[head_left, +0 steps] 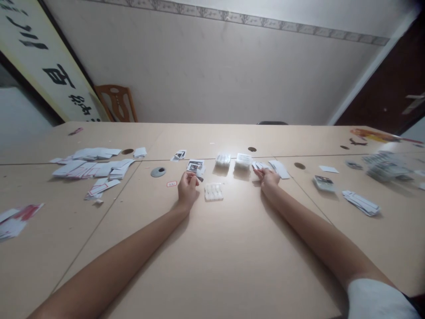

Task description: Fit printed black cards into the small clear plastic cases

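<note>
My left hand (188, 189) is closed in a pinch beside some small printed cards (195, 165); whatever sits between its fingertips is too small to make out. To its right lies a clear plastic tray (214, 192) with several compartments, flat on the table. Further right, my right hand (268, 178) has its fingers closed at the edge of some white paper slips (260, 165). More white slips (279, 169) lie just beyond that hand. Two stacks of clear plastic boxes (222, 161) (243, 161) stand between the hands, a little farther back.
Piles of white folded papers (89, 168) spread over the table's left. A grey round disc (158, 172) and a small red-edged label (171, 184) lie near my left hand. To the right are a clear box (323, 184), a paper bundle (361, 203) and a heap of clear packs (388, 167).
</note>
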`<act>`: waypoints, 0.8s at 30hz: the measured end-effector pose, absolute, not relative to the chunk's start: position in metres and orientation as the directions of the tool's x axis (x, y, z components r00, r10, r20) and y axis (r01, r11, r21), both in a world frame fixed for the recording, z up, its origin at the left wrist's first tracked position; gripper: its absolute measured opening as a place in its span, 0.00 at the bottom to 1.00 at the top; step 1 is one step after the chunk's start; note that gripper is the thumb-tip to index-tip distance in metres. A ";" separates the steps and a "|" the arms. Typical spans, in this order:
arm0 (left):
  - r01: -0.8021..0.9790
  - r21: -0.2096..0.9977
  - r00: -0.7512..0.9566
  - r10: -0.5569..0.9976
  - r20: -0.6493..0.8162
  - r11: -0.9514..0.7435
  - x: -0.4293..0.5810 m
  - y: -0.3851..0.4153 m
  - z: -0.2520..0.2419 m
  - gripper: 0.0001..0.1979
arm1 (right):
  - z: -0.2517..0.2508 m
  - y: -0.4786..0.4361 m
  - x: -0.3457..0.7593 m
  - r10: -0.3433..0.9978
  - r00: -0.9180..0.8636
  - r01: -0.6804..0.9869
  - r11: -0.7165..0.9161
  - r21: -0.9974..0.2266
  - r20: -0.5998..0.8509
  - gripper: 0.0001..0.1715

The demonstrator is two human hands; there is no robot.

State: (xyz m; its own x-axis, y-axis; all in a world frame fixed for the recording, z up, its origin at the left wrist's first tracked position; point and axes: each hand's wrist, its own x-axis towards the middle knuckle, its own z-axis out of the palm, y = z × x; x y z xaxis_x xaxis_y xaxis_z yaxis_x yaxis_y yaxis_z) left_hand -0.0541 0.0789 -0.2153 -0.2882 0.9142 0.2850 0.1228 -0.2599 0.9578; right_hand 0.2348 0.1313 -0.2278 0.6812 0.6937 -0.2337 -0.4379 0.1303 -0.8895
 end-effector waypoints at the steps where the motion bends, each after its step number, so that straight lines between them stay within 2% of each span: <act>1: 0.126 0.956 -0.287 0.913 0.290 -0.264 -0.054 0.079 -0.215 0.01 | -0.227 0.129 0.234 0.697 0.681 -0.428 0.130 -0.894 -0.225 0.15; 5: 0.148 0.947 -0.271 0.909 0.316 -0.285 -0.054 0.080 -0.217 0.02 | -0.219 0.112 0.221 0.717 0.686 -0.338 0.164 -0.927 -0.123 0.15; 8: 0.173 0.937 -0.252 0.906 0.341 -0.305 -0.053 0.080 -0.218 0.02 | -0.207 0.096 0.204 0.755 0.654 -0.241 0.257 -0.936 0.039 0.13; 11: 0.211 0.920 -0.224 0.900 0.374 -0.330 -0.053 0.079 -0.220 0.03 | -0.197 0.083 0.181 0.851 0.456 -0.193 0.381 -0.904 0.262 0.10; 13: 0.243 0.905 -0.197 0.896 0.398 -0.349 -0.053 0.077 -0.221 0.04 | -0.196 0.078 0.164 0.948 0.220 -0.225 0.279 -0.934 0.230 0.11; 16: 0.295 0.879 -0.165 0.886 0.434 -0.376 -0.052 0.074 -0.221 0.05 | -0.202 0.076 0.140 0.999 -0.044 -0.279 0.008 -0.960 0.021 0.14; 18: 0.329 0.859 -0.149 0.877 0.457 -0.392 -0.052 0.071 -0.221 0.05 | -0.206 0.079 0.126 0.993 -0.113 -0.320 -0.072 -0.945 -0.037 0.14; 24: 0.425 0.773 -0.042 0.843 0.537 -0.471 -0.050 0.063 -0.216 0.05 | -0.212 0.090 0.108 0.978 -0.206 -0.447 -0.124 -0.886 -0.033 0.18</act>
State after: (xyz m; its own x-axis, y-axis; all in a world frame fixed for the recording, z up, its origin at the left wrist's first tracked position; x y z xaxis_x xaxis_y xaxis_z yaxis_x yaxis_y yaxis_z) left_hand -0.0499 0.0628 -0.2159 -0.0424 0.8426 0.5369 0.4254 -0.4710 0.7728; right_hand 0.1081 0.0895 -0.2125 -0.2056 0.9781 -0.0332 -0.4466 -0.1240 -0.8861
